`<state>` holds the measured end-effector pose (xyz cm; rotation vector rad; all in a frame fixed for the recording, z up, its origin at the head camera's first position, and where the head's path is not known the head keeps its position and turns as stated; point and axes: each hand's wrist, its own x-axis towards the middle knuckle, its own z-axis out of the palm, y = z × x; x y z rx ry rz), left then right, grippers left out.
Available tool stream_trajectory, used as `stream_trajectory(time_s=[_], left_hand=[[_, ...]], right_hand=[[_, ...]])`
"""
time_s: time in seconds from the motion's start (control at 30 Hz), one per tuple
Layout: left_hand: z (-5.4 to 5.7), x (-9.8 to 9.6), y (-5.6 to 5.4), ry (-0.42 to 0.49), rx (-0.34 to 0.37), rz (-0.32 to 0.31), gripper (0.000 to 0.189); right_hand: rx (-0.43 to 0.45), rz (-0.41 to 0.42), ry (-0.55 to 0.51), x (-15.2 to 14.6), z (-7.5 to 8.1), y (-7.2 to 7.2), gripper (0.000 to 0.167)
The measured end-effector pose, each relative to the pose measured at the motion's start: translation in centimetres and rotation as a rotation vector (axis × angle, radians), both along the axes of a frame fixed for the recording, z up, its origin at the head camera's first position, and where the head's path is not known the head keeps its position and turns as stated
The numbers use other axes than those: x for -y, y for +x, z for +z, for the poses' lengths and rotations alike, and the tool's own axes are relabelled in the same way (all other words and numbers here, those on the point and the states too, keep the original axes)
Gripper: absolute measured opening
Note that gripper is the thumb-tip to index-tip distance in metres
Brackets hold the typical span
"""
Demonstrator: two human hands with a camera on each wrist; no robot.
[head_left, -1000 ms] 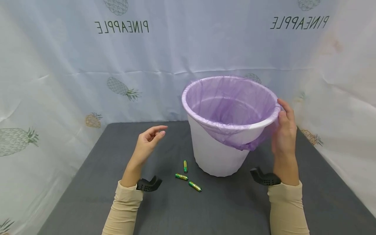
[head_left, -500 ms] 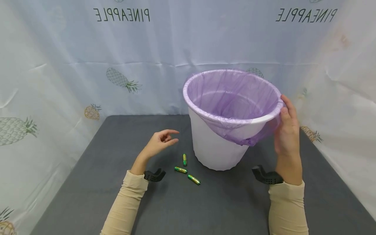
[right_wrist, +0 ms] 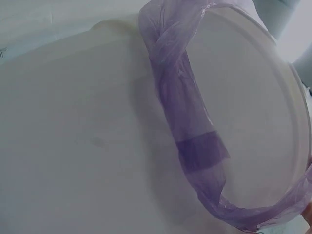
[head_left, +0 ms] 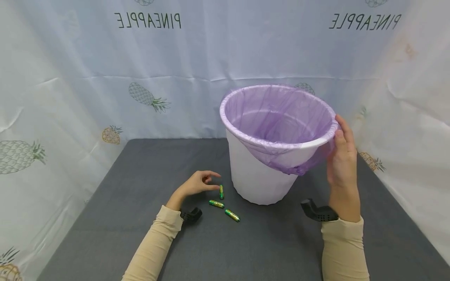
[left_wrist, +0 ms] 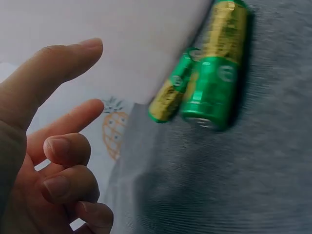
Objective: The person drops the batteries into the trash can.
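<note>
White plastic bin stands on the dark gray tabletop, right of center in your head view. Behind it hangs a pale curtain printed with pineapples and the word "PINEAPPLE" in mirrored letters. Sheer purple bag lines the bin, folds over the rim and sags outside at the front right; your right wrist view shows it as a twisted band across the white outer wall. Beige sleeves cover both your forearms. Your right hand is at the bin's right rim, finger and thumb set against the bagged edge; whether they close round it or only press, you cannot tell. Your left hand is low over the table left of the bin, thumb and index finger spread, nothing between them, the other fingers loosely bent. Black wrist-worn devices sit on both your wrists. Three green-and-gold batteries lie on the tabletop between your left hand and the bin's base: one just beside your thumb tip, one crosswise nearer you, one slanting closest to you.
</note>
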<state>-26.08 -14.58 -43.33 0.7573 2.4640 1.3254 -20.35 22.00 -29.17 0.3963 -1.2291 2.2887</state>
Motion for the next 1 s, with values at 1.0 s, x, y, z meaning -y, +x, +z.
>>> stream_trajectory(time_s=[1.0], left_hand=[[-1.5, -1.4, 0.9, -0.216, -0.033, 0.061, 0.049]], right_hand=[[0.006, 0.020, 0.024, -0.1, 0.0, 0.3, 0.034]])
